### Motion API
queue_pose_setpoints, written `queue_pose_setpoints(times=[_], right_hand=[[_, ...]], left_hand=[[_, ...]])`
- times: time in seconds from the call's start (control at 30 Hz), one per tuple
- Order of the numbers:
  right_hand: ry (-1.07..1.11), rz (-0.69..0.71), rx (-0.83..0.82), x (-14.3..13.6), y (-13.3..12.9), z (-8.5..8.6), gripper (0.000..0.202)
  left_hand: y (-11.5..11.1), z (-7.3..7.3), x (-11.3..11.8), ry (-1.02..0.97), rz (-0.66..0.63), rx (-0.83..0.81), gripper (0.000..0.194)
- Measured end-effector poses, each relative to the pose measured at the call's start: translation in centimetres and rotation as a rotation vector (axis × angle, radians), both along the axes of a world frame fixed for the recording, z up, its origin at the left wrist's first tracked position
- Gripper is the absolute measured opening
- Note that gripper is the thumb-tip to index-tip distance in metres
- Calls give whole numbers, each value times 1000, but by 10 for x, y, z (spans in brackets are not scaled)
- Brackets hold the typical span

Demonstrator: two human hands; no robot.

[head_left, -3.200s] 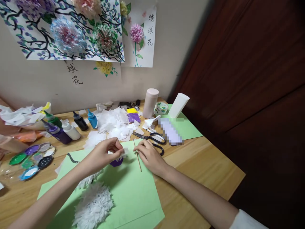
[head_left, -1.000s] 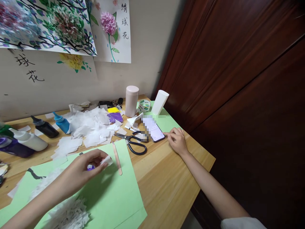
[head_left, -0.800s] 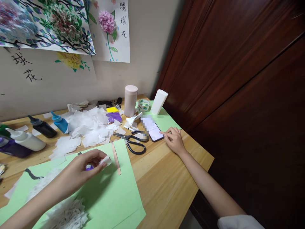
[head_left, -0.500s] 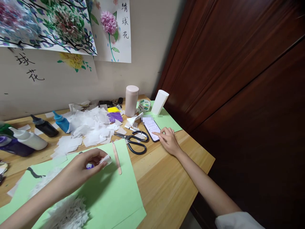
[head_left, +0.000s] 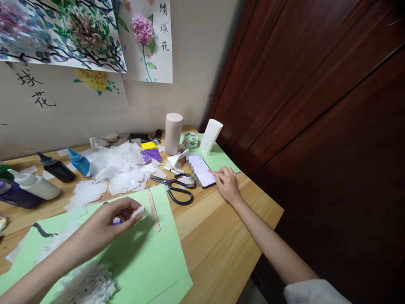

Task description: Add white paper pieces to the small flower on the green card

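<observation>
Paper [head_left: 141, 214] is pinched in the left hand [head_left: 109, 216] above the green sheet [head_left: 161, 257], apparently lightly to spare it creases, while the right hand [head_left: 228, 185], grasping nothing, points at the phone [head_left: 201, 168], laid flat probably for easy reach.

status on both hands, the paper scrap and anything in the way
Left hand pinching white paper scrap above green sheet. Right hand pointing at phone, contact unclear. Scissors between sheet and phone, possibly in the way.
</observation>
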State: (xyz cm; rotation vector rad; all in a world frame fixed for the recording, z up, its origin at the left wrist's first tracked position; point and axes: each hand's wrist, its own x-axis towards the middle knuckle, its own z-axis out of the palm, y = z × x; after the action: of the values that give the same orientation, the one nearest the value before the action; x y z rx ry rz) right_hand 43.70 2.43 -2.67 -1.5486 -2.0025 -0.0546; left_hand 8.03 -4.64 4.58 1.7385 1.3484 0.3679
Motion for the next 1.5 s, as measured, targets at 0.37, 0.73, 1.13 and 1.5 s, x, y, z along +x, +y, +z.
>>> queue_pose_setpoints(times=[0.37,0.73,1.13,1.5], right_hand=[[-4,40,12,-6,-2,1,34],[28,26,113,-14,0,-2,30],[-78,117,-53,-20,2,0,40],[41,-83,160,2,-4,-1,29]], left_hand=[[0,-2,-2,-4,-8,-19,34],[0,-1,-3,1,11,-10,35],[-1,-3,-3,-8,1,-27,36],[1,-3,-2,12,-4,-19,35]])
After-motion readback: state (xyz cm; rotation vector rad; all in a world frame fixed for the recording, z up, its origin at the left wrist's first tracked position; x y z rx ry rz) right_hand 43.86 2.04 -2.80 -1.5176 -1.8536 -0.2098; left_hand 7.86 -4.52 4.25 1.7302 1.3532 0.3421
